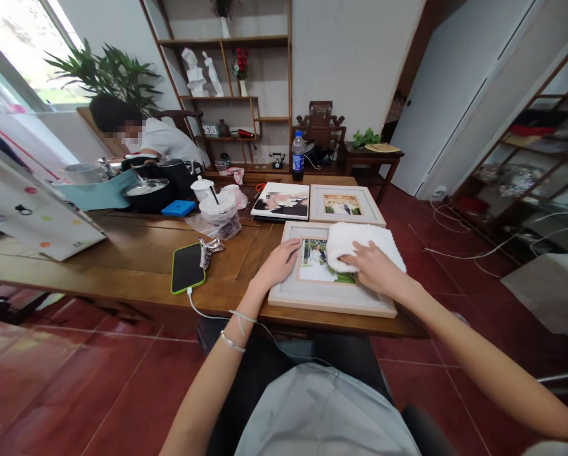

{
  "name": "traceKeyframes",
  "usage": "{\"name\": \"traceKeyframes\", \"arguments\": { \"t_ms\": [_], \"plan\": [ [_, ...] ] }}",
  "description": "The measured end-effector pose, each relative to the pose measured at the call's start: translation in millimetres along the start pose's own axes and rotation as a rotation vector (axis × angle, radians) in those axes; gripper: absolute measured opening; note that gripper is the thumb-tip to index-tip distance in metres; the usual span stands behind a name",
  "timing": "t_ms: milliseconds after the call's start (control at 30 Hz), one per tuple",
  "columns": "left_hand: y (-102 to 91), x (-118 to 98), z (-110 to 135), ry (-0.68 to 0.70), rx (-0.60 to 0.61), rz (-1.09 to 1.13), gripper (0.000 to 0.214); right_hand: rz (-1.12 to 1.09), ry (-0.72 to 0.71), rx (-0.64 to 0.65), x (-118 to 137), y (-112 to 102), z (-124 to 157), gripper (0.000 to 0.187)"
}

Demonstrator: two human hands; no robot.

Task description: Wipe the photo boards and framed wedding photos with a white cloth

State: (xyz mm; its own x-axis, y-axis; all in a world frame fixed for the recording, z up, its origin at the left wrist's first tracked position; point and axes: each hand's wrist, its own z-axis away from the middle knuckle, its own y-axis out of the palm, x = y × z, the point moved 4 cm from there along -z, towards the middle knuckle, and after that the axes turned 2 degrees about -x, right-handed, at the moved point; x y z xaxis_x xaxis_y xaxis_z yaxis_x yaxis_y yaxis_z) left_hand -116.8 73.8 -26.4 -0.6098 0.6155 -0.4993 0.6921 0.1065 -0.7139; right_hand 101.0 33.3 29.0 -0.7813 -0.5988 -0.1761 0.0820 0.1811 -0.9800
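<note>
A picture frame (pixel 284 292) with a pale mat and a wedding photo lies flat at the front edge of the wooden table. Over the right part of its photo is a fluffy white cloth (pixel 378 244). My right hand (pixel 372 266) grips the cloth and presses it against the frame; part of the photo is hidden beneath. On the frame's left side rests my left hand (pixel 281 263), fingers stretched out and holding nothing. A second framed photo (pixel 343 206) lies just behind, beside a photo album (pixel 282 201) with a couple on its cover.
Left on the wooden table (pixel 141 234) lies a charging phone (pixel 187 269) beside a bagged cup (pixel 218 212); its cable runs past my left wrist. Farther back are a blue box (pixel 178 208), a black pot (pixel 147 194) and a bottle (pixel 297 157). A person (pixel 170 136) leans at the far left.
</note>
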Motion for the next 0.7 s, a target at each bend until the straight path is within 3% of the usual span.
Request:
{"name": "traceKeyframes", "arguments": {
  "t_ms": [200, 333, 467, 700],
  "plan": [
    [-0.4, -1.4, -0.2, -0.006, 0.003, 0.006, 0.036, -0.088, -0.025, 0.157, 55.5, -35.1, 52.1, 0.063],
    [-1.5, -2.8, -0.4, -0.009, 0.005, -0.001, 0.034, -0.166, -0.033, 0.172, 69.4, -36.6, 64.7, 0.068],
    [-1.9, -2.4, -0.4, 0.0, 0.012, -0.013, 0.033, -0.164, -0.071, 0.037, 54.2, -15.6, 48.1, 0.069],
    [-1.0, 0.5, 0.2, 0.011, 0.009, -0.002, 0.033, -0.017, -0.031, -0.143, -14.5, 11.6, -12.2, 0.062]
  ]
}}
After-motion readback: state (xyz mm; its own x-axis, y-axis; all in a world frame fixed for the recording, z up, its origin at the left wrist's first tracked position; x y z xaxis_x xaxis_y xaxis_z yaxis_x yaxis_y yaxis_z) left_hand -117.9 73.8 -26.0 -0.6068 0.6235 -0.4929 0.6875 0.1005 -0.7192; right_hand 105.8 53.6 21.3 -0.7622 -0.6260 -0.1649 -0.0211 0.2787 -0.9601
